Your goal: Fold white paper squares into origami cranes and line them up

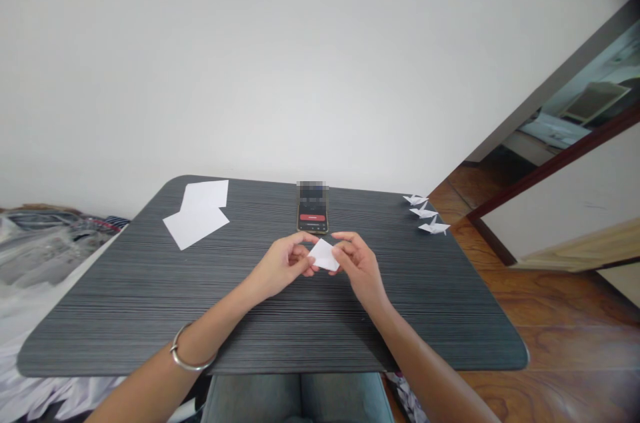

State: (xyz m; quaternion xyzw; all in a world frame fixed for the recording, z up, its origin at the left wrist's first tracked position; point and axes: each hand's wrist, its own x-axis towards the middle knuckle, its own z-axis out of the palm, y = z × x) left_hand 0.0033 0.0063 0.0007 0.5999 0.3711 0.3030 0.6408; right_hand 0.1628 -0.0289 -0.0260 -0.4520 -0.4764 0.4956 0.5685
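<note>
Head view: a small folded white paper is held just above a dark table, pinched between both hands. The left hand is closed on the paper's left edge and the right hand is closed on its right edge, with the fingers curled in and the fingertips nearly meeting. A metal bangle is worn on the left wrist.

A phone lies flat just beyond the hands, with its screen lit. Two flat white sheets lie well beyond and to the left of the left hand, overlapping at one corner. Three small folded paper cranes are lined up well beyond and to the right of the right hand, near the table's far edge.

Risks, as judged from this moment: the paper is small and is gripped only at its edges, so it could slip or be creased off line if the two pinches pull unevenly. The layers could be torn by a hard tug. The cranes are light and stand close to the edge, so they could be knocked off by a sweeping arm.
</note>
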